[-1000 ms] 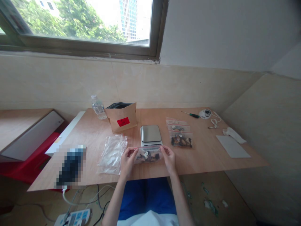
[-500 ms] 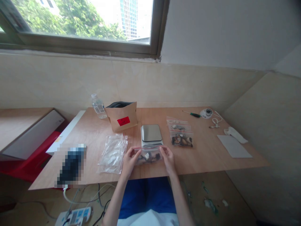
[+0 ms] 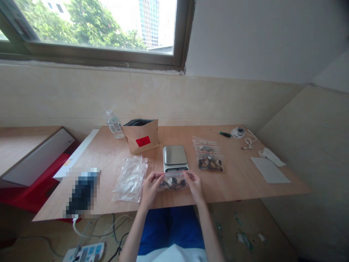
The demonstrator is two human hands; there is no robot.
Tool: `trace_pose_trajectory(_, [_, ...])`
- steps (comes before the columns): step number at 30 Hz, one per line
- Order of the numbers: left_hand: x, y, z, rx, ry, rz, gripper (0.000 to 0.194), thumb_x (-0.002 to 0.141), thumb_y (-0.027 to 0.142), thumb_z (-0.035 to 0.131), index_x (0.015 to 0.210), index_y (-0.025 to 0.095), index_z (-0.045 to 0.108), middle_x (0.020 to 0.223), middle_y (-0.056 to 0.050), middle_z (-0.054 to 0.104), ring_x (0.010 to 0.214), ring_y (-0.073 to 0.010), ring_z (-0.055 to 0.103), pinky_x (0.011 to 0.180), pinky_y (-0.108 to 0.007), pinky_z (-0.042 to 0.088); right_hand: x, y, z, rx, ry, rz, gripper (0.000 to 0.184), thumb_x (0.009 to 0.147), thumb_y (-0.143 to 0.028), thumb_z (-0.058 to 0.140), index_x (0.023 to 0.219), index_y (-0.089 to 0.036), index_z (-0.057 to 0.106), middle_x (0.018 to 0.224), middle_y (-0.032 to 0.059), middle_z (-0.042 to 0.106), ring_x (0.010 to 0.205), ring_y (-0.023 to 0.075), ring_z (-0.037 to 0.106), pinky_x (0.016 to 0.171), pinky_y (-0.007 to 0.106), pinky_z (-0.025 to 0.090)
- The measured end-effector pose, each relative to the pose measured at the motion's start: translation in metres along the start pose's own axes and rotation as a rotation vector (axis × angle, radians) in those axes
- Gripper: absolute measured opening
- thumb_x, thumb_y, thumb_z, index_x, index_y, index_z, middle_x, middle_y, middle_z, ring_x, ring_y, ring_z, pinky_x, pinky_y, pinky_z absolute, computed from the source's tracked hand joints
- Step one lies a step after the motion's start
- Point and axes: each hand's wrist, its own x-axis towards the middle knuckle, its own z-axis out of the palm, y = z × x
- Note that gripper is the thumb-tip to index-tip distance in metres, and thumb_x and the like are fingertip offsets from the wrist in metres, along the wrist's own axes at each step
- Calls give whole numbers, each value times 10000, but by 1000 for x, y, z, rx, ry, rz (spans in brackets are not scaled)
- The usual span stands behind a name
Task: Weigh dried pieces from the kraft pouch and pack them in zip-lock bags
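Desk: a wooden desk [image 3: 240,178] under a window, its near edge in front of the person.
Nearby: a digital scale [image 3: 175,157] at 12 o'clock from the held bag, a kraft paper bag [image 3: 141,136] at 11, filled zip bags [image 3: 209,163] at 1, clear plastic bags [image 3: 130,180] at 9.
Held: a zip bag [image 3: 172,183] of dark lumpy pieces, just in front of the scale.
Hands: the left hand [image 3: 149,188] and right hand [image 3: 194,186] stand apart, each pinching one end of its red-lined top edge.
Handling: probably light, soft and slippery, with shifting contents; the seal edge looks the firmest hold.
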Motion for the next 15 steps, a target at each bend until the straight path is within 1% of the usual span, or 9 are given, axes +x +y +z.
trace_pose_trajectory(3, [-1,0,1,-8,4,-16,224,767,366,624,823,153,664,785,-44,680,773,-173,629,704,-266,485,0,2,0,-8,21,-6,280,755,-428,645,850,-166,670,805,52,715,766,192,652,713,286,493])
trace_pose_trajectory(8, [-1,-2,1,1,27,-36,237,756,380,628,801,151,667,758,-39,682,748,-171,629,689,-265,489,-1,3,0,-12,-6,11,293,761,-436,636,867,-164,673,804,53,712,756,190,651,702,282,494])
trace_pose_trajectory(15, [0,-3,0,28,45,-37,265,752,402,621,832,156,677,753,-36,684,728,-171,631,673,-268,494,0,-2,0,-52,-42,-23,296,789,-428,610,905,-162,669,799,55,712,756,187,652,690,275,498])
